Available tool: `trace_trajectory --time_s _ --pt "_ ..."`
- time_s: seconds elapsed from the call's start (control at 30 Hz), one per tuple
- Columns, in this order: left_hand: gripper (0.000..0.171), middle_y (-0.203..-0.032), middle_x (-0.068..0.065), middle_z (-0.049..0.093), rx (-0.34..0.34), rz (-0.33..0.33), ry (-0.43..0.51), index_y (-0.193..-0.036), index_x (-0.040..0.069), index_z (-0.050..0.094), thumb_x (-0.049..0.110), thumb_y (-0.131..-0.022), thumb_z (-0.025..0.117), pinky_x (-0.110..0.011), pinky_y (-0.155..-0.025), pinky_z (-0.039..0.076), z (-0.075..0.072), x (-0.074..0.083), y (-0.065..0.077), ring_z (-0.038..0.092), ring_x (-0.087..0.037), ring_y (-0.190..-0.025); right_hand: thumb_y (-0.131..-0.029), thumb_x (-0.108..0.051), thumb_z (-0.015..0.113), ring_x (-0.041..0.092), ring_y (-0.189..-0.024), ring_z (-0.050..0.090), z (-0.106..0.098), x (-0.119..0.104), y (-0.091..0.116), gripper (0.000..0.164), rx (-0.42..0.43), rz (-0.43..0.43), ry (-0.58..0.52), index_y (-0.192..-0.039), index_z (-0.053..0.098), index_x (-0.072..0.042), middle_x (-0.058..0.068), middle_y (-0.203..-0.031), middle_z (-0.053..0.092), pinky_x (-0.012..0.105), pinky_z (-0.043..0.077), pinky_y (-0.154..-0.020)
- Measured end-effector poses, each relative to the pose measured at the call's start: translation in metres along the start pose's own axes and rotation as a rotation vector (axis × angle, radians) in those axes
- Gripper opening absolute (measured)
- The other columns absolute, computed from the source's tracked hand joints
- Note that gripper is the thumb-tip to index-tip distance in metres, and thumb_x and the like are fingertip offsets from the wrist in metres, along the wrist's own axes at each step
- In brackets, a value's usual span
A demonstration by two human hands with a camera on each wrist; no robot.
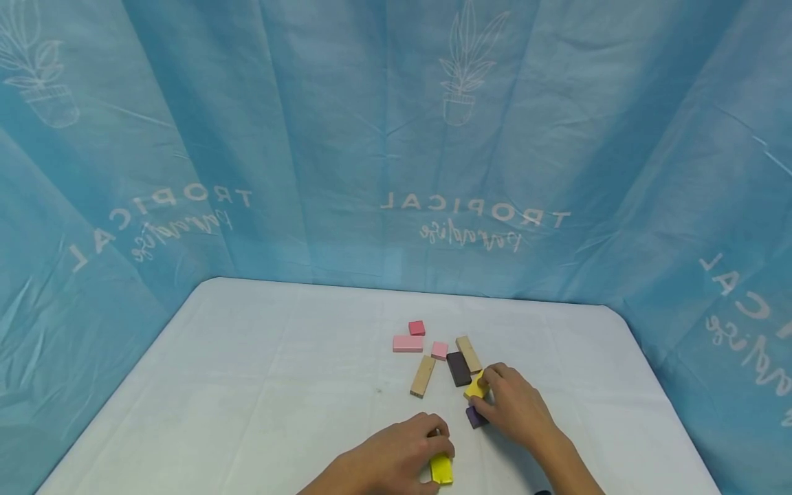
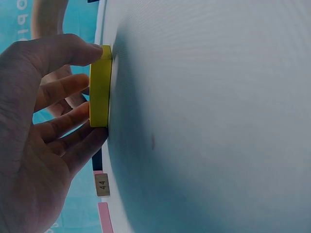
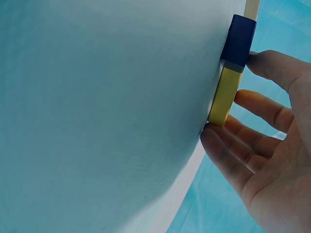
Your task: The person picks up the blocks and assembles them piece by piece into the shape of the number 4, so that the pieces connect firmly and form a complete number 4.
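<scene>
In the head view, my left hand (image 1: 405, 450) pinches a bright yellow wooden block (image 1: 441, 469) near the table's front edge. In the left wrist view its thumb is at one end of that block (image 2: 100, 87) and its fingers are along the other end. Farther right and forward, my right hand (image 1: 515, 405) holds a second yellow block (image 1: 476, 386), fingers at its far end. The right thumb is where that block meets a dark purple block (image 3: 239, 42), which lies end to end with it in the right wrist view. The right palm partly hides both blocks in the head view.
Beyond my hands lie a black block (image 1: 459, 369), two plain wooden blocks, one of them nearer left (image 1: 423, 377), a long pink block (image 1: 408, 344), a small pink block (image 1: 439, 350) and a red block (image 1: 417, 328). A blue curtain (image 1: 346, 151) surrounds the white-covered table (image 1: 278, 385).
</scene>
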State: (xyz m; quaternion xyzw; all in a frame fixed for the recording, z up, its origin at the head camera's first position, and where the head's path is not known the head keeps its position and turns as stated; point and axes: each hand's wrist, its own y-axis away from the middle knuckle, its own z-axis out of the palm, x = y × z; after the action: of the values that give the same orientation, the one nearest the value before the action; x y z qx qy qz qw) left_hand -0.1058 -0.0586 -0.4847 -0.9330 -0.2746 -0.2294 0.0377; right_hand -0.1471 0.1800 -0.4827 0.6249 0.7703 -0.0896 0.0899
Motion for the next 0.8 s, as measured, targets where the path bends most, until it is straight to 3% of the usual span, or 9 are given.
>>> trace_trajectory --time_s 0.33,0.8 --pt "0.033 -0.123 0.013 0.047 -0.012 -0.015 0.016 -0.120 0.032 0.061 0.039 -0.088 0.066 -0.015 -0.086 0.044 0.000 0.001 -0.001 0.045 0.000 -0.101 -0.077 -0.041 0.078 0.016 -0.088 0.054 0.001 0.000 0.000 0.034 0.000 -0.001 -0.003 -0.095 0.065 -0.016 0.004 -0.107 0.058 0.039 0.052 -0.077" --pt "0.042 -0.117 0.014 0.051 0.140 -0.073 0.029 -0.115 0.028 0.064 0.060 -0.091 0.050 -0.019 -0.086 0.045 -0.003 0.004 -0.012 0.048 0.000 -0.099 -0.076 -0.042 0.079 0.018 -0.091 0.056 0.001 0.001 -0.001 0.034 0.002 0.005 -0.001 -0.094 0.065 -0.016 0.003 -0.107 0.059 0.041 0.052 -0.077"
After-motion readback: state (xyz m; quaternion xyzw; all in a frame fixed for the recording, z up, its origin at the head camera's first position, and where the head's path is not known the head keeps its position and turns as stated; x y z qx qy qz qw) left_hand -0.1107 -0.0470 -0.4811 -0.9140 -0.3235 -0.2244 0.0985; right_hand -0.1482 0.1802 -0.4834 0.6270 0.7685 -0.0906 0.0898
